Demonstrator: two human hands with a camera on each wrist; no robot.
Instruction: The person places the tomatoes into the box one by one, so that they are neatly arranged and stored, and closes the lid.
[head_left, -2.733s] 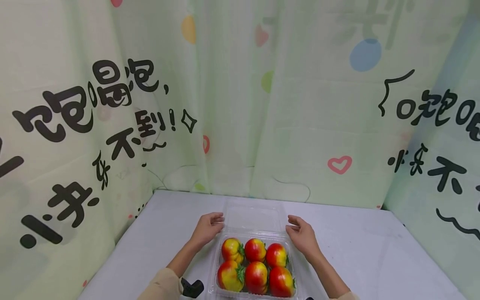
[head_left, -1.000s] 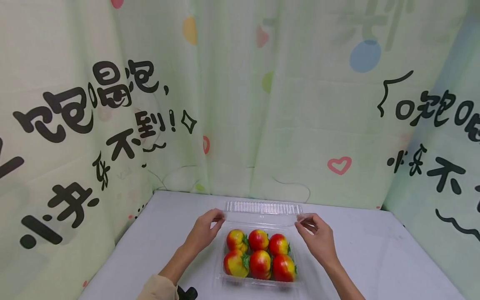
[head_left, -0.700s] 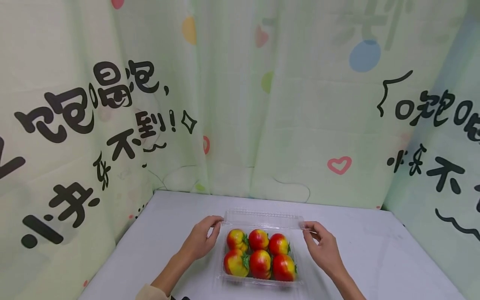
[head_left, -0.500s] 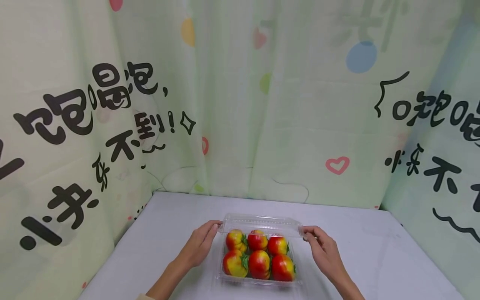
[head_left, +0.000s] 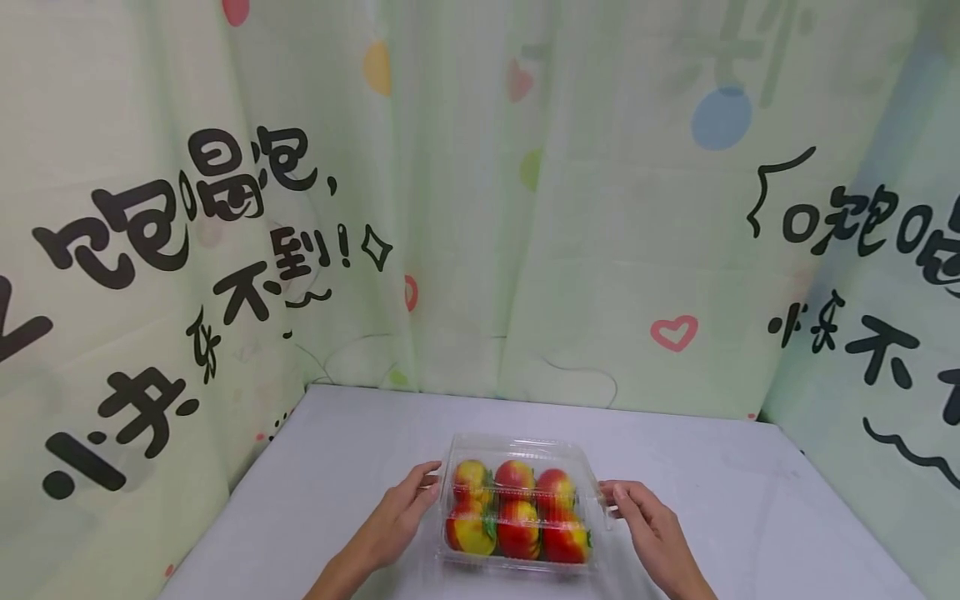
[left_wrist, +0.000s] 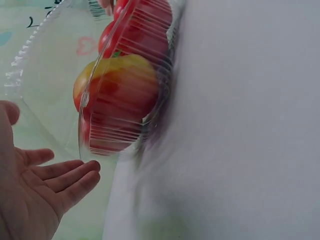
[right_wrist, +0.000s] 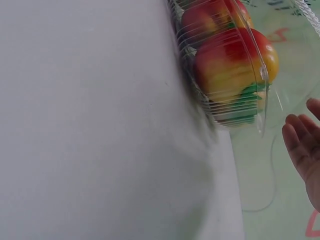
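A clear plastic clamshell box (head_left: 517, 567) on the white table holds several glossy red-and-yellow fruits (head_left: 519, 529) with green leaves; their exact kind I cannot tell. Its hinged clear lid (head_left: 517, 448) slants over the fruits, with its free edge still raised off the base. My left hand (head_left: 396, 512) is at the lid's left side, fingers extended and thumb apart in the left wrist view. On the right side, my right hand (head_left: 648, 525) has loosely bent fingers at the lid's edge. In the right wrist view those fingers (right_wrist: 300, 135) pinch nothing visible.
The white table (head_left: 720, 492) stretches to both sides of the box and behind it. A pale green curtain (head_left: 585, 250) with black lettering and coloured shapes encloses the back and both sides.
The lid has swung from lying back behind the box, up and forward over the fruits. Both hands pinched its corners midway, came toward me with it, and now have looser fingers.
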